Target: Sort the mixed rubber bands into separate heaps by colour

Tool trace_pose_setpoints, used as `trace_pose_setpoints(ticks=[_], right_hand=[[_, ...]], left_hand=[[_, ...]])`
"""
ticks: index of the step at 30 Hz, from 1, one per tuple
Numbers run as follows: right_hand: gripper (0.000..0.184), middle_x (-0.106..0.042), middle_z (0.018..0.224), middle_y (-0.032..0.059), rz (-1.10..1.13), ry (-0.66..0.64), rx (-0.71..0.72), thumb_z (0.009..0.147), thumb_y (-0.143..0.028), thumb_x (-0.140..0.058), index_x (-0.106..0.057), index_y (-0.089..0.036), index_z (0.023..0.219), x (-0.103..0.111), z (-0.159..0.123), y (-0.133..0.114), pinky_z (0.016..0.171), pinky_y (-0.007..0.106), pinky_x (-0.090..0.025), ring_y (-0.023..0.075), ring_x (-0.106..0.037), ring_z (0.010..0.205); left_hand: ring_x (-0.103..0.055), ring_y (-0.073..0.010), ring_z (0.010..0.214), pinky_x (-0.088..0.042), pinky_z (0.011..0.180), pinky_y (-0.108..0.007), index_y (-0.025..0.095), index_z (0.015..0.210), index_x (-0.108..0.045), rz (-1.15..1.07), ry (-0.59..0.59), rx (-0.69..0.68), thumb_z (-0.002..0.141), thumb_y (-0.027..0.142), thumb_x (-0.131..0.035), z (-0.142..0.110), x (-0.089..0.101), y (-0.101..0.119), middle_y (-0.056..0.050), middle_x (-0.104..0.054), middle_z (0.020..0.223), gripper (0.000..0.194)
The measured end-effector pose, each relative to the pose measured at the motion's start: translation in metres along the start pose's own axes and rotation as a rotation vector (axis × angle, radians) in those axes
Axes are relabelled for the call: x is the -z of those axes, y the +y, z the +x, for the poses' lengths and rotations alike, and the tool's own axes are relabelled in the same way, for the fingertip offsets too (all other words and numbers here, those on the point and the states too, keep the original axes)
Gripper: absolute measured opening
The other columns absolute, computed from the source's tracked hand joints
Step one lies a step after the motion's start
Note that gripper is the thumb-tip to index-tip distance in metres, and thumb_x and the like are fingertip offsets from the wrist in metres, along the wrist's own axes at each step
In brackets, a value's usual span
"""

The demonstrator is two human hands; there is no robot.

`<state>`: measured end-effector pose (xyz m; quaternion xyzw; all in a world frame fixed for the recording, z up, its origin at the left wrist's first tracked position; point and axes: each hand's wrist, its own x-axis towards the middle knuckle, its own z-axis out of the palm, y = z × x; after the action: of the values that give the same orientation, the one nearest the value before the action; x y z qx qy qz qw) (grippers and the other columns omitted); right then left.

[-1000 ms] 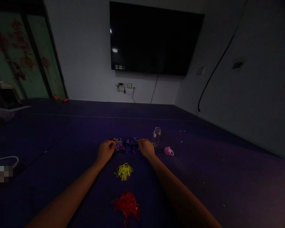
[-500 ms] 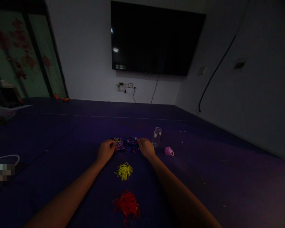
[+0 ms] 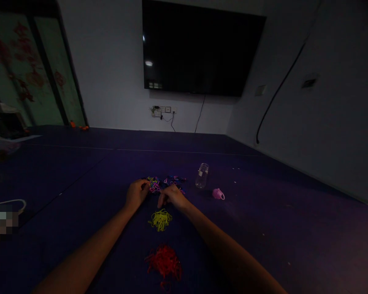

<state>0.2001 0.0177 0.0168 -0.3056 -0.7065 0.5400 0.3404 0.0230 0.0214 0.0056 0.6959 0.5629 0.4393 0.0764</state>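
Note:
A loose pile of small multicoloured rubber bands [image 3: 155, 185] lies on the dark purple floor. At its left edge my left hand [image 3: 137, 192] rests with thumb and fingertips pinched together against the bands; what is between them is too small to see. My right hand [image 3: 172, 197] reaches over the near side of the pile, palm down, its fingers pointing left and somewhat apart, with no band visible in them. Closer to me is a small heap of yellow rubber bands [image 3: 161, 220]. Nearest is a larger heap of red rubber bands [image 3: 164, 261].
A clear jar [image 3: 202, 176] stands uncapped right of the pile. Beside it lies a pink lid [image 3: 218, 194] with a loop. A white cable [image 3: 14, 201] is at far left. Behind, a large television [image 3: 199, 49] hangs on the wall above sockets [image 3: 165, 110].
My right hand has moved left and nearer to me, from the pile's right edge to its near side, uncovering bands there. My left hand has stayed almost in place.

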Motion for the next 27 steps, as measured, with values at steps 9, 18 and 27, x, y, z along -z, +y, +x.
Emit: trace_pose_setpoints(ticks=[9,18,27], right_hand=[[0.046,-0.059,0.043,0.0054,0.020,-0.009,-0.005,0.076,-0.042,-0.043,-0.055,-0.016,0.039,-0.008,-0.003,-0.005,0.045,0.021,-0.034,0.0105,-0.047,0.041],[0.047,-0.058,0.043,0.0034,-0.092,-0.052,-0.024,0.079,-0.041,-0.041,-0.060,-0.016,0.044,-0.010,-0.005,-0.008,0.043,0.020,-0.032,0.0087,-0.043,0.038],[0.041,-0.065,0.069,0.0041,-0.371,0.077,0.189,0.083,-0.020,-0.036,-0.064,-0.016,0.053,-0.009,-0.002,0.002,0.062,0.021,-0.043,0.0119,-0.058,0.066]], left_hand=[[-0.065,-0.0179,0.071,-0.046,0.067,-0.027,0.018,0.083,-0.070,0.013,-0.006,0.051,0.080,0.024,-0.050,0.000,0.000,0.003,-0.005,-0.072,0.081,0.021],[-0.066,-0.0189,0.075,-0.047,0.069,-0.027,0.018,0.082,-0.070,-0.008,-0.001,0.053,0.080,0.023,-0.050,0.001,0.001,0.005,-0.005,-0.073,0.082,0.021],[-0.065,-0.0194,0.077,-0.048,0.073,-0.029,0.017,0.081,-0.071,0.020,0.039,0.031,0.079,0.020,-0.050,0.003,0.001,0.001,-0.006,-0.072,0.084,0.021]])
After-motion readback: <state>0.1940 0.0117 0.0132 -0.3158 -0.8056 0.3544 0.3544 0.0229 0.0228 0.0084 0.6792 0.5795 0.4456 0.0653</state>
